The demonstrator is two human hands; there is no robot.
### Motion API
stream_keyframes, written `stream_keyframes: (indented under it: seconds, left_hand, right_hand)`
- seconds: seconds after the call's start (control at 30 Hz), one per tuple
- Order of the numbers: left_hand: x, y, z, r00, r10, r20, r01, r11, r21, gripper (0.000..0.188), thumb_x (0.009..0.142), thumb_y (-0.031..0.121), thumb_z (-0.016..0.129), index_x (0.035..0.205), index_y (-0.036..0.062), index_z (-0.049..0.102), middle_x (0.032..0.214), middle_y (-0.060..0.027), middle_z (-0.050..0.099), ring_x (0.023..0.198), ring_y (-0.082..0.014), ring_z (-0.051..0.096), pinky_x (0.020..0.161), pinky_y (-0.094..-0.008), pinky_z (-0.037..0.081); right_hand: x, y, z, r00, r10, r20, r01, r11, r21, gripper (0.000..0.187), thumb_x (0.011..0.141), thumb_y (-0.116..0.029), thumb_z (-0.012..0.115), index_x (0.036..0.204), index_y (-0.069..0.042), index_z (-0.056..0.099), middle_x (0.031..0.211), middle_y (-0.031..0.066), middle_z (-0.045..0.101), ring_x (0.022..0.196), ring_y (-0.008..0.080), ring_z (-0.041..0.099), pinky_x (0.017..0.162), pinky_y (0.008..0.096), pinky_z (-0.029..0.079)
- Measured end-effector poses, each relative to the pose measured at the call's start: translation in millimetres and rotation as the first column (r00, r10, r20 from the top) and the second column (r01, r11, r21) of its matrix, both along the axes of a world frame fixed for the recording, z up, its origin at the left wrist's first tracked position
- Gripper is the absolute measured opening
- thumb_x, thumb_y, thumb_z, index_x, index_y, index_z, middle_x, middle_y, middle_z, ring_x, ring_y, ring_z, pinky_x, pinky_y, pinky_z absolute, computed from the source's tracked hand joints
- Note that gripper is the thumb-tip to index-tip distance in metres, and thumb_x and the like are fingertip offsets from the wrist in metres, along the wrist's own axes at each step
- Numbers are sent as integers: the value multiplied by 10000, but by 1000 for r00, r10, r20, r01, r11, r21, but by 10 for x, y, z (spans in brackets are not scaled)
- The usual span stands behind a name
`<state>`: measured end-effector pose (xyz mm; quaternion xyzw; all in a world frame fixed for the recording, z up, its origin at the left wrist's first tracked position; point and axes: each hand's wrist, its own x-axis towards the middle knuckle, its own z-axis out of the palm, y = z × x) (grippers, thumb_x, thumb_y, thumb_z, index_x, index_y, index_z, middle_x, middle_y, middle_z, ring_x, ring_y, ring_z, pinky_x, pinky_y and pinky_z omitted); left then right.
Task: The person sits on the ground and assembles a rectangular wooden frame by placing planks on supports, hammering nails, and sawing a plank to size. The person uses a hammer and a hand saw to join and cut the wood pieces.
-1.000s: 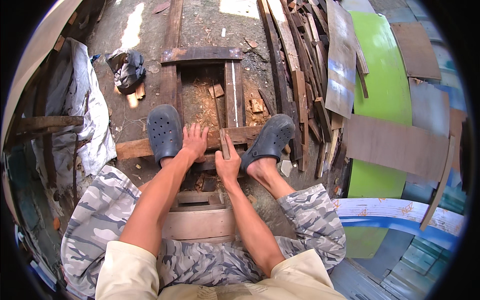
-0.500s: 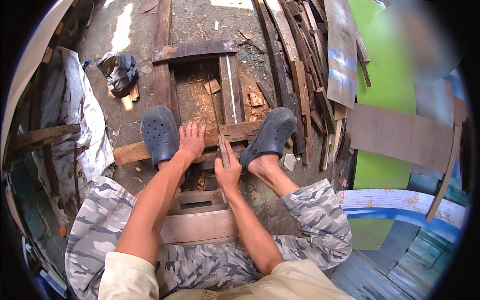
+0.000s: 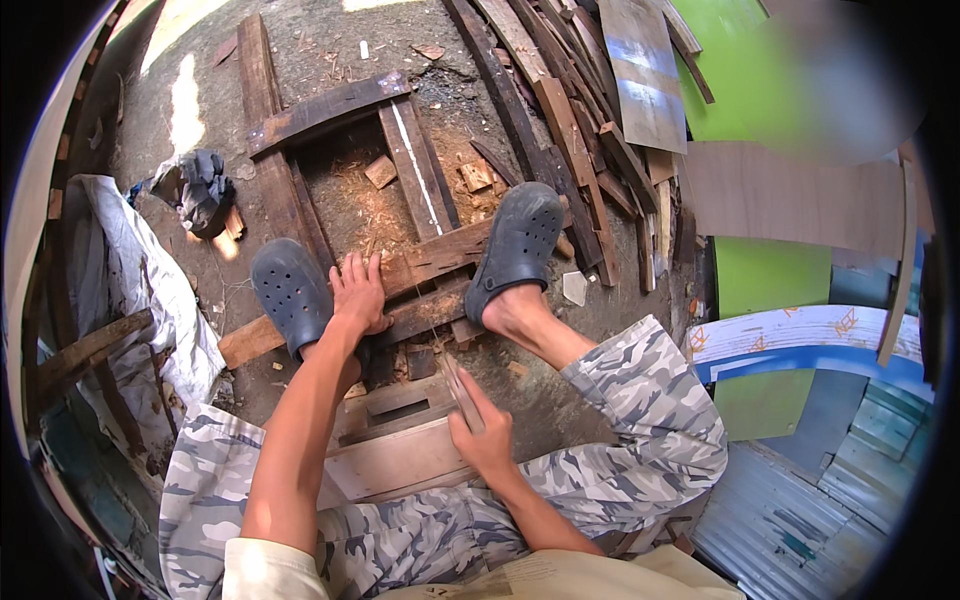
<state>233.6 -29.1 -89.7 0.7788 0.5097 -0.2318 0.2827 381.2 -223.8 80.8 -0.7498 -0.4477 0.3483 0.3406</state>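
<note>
My left hand (image 3: 357, 293) lies with fingers spread on a brown wooden plank (image 3: 440, 256) that runs crosswise over other lumber. In my right hand (image 3: 482, 437) is the wooden handle of a handsaw (image 3: 461, 393), gripped near my lap. Its thin blade appears almost edge-on, pointing away toward the plank, and is hard to make out. Dark clogs are on both my feet: the left clog (image 3: 289, 292) rests on the plank beside my left hand, and the right clog (image 3: 520, 235) is at its right end.
Beyond the plank lies a wooden frame (image 3: 330, 112) with sawdust and offcuts inside. Long boards (image 3: 560, 120) are piled to the right, near green panels (image 3: 765, 275). A white cloth (image 3: 150, 270) and a dark crumpled bag (image 3: 205, 190) are on the left. A low wooden stool (image 3: 395, 460) stands between my legs.
My right hand has drawn the saw back toward my body. My left hand stays on the plank, while the whole view has turned and shifted slightly.
</note>
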Motion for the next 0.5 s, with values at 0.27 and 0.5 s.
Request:
stream_keyframes:
  seconds: [0.27, 0.5]
  left_hand:
    - [-12, 49, 49, 999, -11, -31, 10, 999, -41, 1324, 641, 466, 908, 1584, 34, 86, 1615, -281, 181, 1522, -451, 133, 1198, -638, 148]
    - [-60, 24, 27, 1000, 10, -11, -10, 1000, -15, 1292, 652, 457, 906, 1573, 33, 106, 1603, -286, 191, 1511, -458, 142, 1191, -649, 160]
  right_hand:
    - [-108, 855, -565, 993, -23, -116, 17, 998, -54, 624, 817, -84, 610, 1437, -84, 539, 1108, 291, 666, 970, 467, 653, 807, 466, 551]
    - [75, -290, 657, 993, -27, -112, 2, 976, -218, 624, 787, -7, 612, 1410, -42, 578, 1135, 271, 701, 957, 330, 744, 782, 362, 577]
